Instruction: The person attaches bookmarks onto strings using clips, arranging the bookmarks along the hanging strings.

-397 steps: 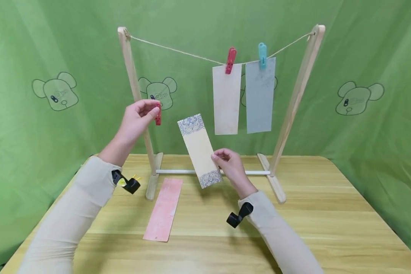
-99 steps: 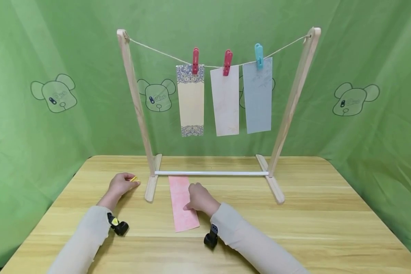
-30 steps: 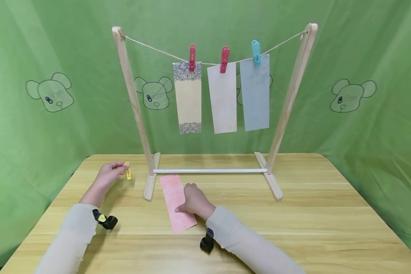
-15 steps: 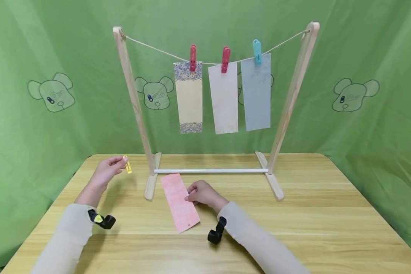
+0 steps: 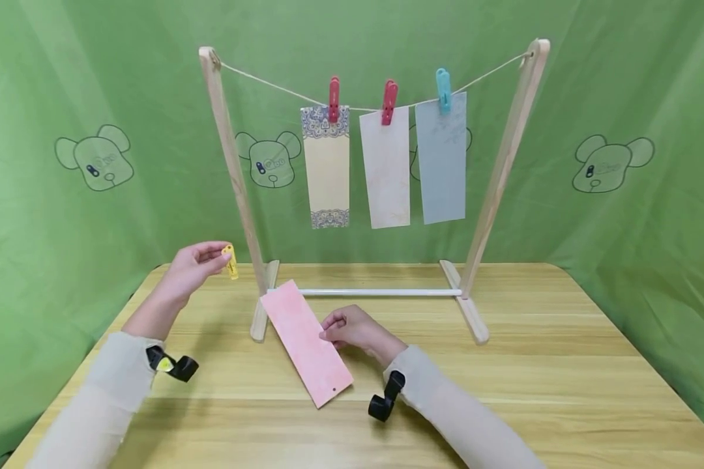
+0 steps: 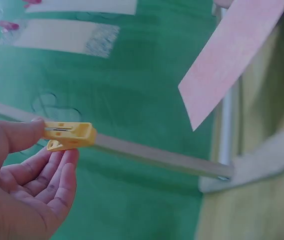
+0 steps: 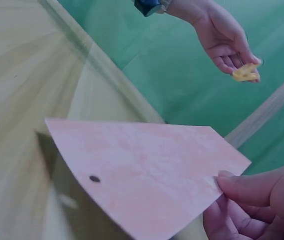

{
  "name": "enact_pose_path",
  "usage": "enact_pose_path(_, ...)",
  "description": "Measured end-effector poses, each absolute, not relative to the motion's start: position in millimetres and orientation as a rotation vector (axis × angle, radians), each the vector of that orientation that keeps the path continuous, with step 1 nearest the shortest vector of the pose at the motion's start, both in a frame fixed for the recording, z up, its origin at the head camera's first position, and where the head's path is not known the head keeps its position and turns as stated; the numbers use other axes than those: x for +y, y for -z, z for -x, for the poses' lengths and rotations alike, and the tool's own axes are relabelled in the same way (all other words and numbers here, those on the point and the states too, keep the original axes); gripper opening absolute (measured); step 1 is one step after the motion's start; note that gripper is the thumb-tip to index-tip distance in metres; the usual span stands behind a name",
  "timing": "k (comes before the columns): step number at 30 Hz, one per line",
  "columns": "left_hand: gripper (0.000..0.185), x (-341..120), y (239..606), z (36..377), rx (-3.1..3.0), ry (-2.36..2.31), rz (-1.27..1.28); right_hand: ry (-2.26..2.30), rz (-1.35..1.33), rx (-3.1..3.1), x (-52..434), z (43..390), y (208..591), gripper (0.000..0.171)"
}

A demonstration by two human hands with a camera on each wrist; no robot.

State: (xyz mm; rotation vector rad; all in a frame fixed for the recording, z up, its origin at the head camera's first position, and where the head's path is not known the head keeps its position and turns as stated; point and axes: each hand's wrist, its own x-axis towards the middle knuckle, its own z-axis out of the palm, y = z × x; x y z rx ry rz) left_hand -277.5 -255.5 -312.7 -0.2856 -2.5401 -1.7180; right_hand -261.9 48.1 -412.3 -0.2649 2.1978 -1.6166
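Now | my left hand (image 5: 195, 267) pinches yellow peg (image 5: 230, 261) above table's (image 5: 563, 365) left edge | my right hand (image 5: 354, 329) pinches pink card (image 5: 305, 342), lifted off table, beside rack foot (image 5: 261, 312)

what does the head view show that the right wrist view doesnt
Only the head view shows the string with three hanging cards: patterned card, cream card, blue card, each under a peg, plus the whole wooden rack.

Only the right wrist view shows the small dark hole in the pink card up close.

Both show the right hand pinching the pink card, lifted off the table, and the left hand holding a yellow peg.
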Motion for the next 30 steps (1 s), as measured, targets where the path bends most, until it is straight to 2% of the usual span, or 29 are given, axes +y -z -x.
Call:
enact_pose_path(16,0.036,-218,216,283,-2.567,1.538,0.37,1.903,0.409,2.318,36,289,349,0.011)
enact_pose_path(30,0.03,-181,154,294,-2.351,1.579,0.408,2.102,0.474,2.353,32,311,297,0.015)
